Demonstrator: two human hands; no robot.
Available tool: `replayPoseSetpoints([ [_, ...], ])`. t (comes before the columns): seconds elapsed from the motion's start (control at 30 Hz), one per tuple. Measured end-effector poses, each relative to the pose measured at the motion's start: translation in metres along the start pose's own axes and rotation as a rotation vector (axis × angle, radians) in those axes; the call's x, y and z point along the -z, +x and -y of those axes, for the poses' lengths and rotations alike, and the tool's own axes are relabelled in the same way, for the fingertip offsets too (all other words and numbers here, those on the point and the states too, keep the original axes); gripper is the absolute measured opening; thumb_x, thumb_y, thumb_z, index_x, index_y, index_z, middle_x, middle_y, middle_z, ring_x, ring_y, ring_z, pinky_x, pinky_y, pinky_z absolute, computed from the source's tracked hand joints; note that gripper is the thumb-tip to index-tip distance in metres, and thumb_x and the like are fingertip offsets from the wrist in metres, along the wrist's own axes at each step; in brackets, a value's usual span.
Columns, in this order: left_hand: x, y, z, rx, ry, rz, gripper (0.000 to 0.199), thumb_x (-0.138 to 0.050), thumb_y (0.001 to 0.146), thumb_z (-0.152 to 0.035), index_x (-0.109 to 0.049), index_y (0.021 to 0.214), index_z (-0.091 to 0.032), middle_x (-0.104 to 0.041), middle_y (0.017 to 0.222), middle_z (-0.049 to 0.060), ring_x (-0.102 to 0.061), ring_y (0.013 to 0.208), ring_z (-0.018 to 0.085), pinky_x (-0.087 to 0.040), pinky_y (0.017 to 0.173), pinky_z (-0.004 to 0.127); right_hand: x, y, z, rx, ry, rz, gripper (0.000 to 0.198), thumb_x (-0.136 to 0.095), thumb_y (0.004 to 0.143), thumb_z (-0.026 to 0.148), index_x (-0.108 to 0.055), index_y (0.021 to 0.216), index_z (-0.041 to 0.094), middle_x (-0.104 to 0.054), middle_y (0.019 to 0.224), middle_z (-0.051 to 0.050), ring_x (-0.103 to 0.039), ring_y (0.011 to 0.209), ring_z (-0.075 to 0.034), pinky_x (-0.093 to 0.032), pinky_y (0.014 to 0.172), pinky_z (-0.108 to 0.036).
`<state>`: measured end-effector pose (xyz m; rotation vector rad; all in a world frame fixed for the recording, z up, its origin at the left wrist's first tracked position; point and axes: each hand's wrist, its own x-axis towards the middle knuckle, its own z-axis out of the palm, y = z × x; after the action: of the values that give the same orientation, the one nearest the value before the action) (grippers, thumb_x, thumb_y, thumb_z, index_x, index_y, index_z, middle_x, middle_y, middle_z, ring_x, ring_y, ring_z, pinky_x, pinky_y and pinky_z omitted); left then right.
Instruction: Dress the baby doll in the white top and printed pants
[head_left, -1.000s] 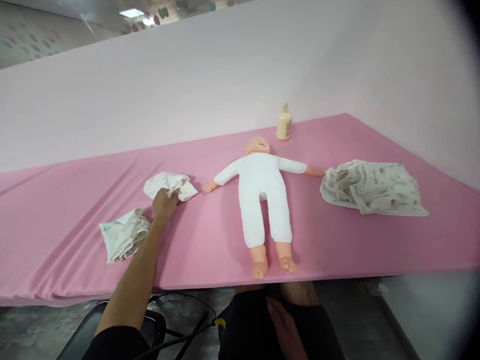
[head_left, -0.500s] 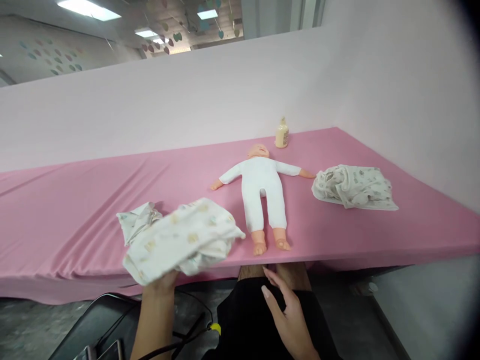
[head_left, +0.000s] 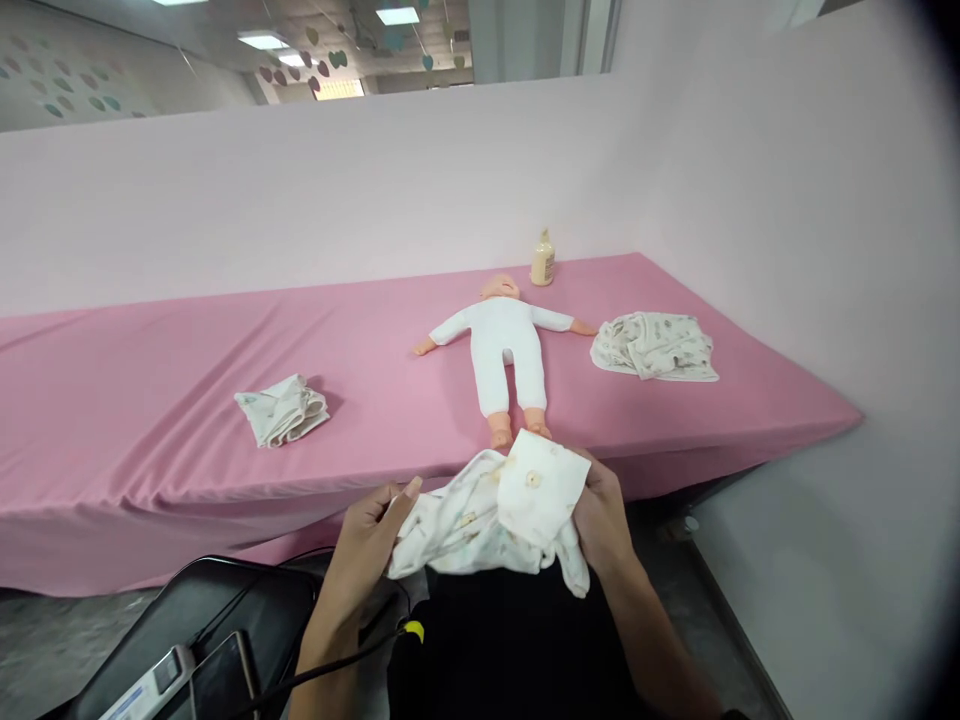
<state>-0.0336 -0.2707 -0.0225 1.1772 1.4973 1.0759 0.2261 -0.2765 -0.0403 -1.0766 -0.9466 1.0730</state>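
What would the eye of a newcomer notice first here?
Probably the doll in white, lying face up on the pink-covered table, feet toward the viewer. Next, the patterned white cloth, held by the left hand and right hand at the table's near edge. A yellowish bottle stands beyond, near the doll's head.

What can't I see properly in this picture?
All in the head view:
1. Parts of the doll's feet: hidden behind the held cloth.
2. Some fingers of the right hand: behind that cloth too.
3. Writing on the bottle: too small to read.
4. One end of the white gadget: cut off by the bottom edge.
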Motion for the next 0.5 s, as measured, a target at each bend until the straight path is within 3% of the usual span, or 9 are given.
replayPoseSetpoints([
  [0.1, 0.013, -0.007, 0.001, -0.112, 0.221, -0.054, 0.050, -0.066, 0.082, -0.055, -0.041, 0.061, -0.016, -0.038, 0.058, -0.004, -0.035, 0.055, 0.007, -0.031, 0.050, 0.018, 0.013, 0.007, 0.003, -0.005, 0.081, -0.029, 0.016, -0.062, 0.083, 0.023, -0.073, 0.093, 0.018, -0.070, 0.078, 0.000, -0.059, 0.069, -0.015, -0.044, 0.058, -0.023],
  [0.2, 0.020, -0.015, -0.006, -0.188, 0.297, -0.072, 0.047, -0.063, 0.085, -0.054, -0.044, 0.064, -0.017, -0.043, 0.062, -0.003, -0.039, 0.059, 0.009, -0.035, 0.054, 0.019, 0.020, 0.009, 0.001, 0.046, 0.099, -0.085, 0.017, -0.065, 0.082, 0.028, -0.073, 0.092, 0.018, -0.069, 0.077, 0.000, -0.060, 0.067, -0.015, -0.043, 0.056, -0.024],
  [0.3, 0.028, -0.019, -0.013, -0.274, 0.368, -0.058, 0.044, -0.064, 0.083, -0.053, -0.049, 0.065, -0.017, -0.047, 0.063, -0.002, -0.043, 0.060, 0.011, -0.036, 0.055, 0.020, 0.022, 0.010, 0.005, 0.009, 0.163, -0.110, 0.015, -0.069, 0.077, 0.029, -0.072, 0.087, 0.018, -0.068, 0.074, 0.000, -0.060, 0.063, -0.016, -0.045, 0.056, -0.025],
  [0.4, 0.037, -0.020, -0.019, -0.332, 0.447, 0.025, 0.038, -0.069, 0.078, -0.053, -0.059, 0.070, -0.017, -0.055, 0.066, -0.001, -0.048, 0.062, 0.013, -0.038, 0.055, 0.021, 0.025, 0.011, 0.017, 0.004, 0.205, -0.188, 0.013, -0.070, 0.075, 0.029, -0.068, 0.080, 0.018, -0.064, 0.066, 0.001, -0.055, 0.057, -0.014, -0.045, 0.055, -0.027],
  [0.5, 0.042, -0.021, -0.027, -0.305, 0.529, 0.181, 0.035, -0.069, 0.079, -0.053, -0.064, 0.078, -0.018, -0.062, 0.073, 0.000, -0.054, 0.067, 0.014, -0.040, 0.059, 0.021, 0.031, 0.014, 0.036, 0.114, 0.052, -0.284, 0.017, -0.064, 0.080, 0.034, -0.062, 0.072, 0.020, -0.055, 0.055, 0.002, -0.046, 0.050, -0.013, -0.043, 0.052, -0.028],
])
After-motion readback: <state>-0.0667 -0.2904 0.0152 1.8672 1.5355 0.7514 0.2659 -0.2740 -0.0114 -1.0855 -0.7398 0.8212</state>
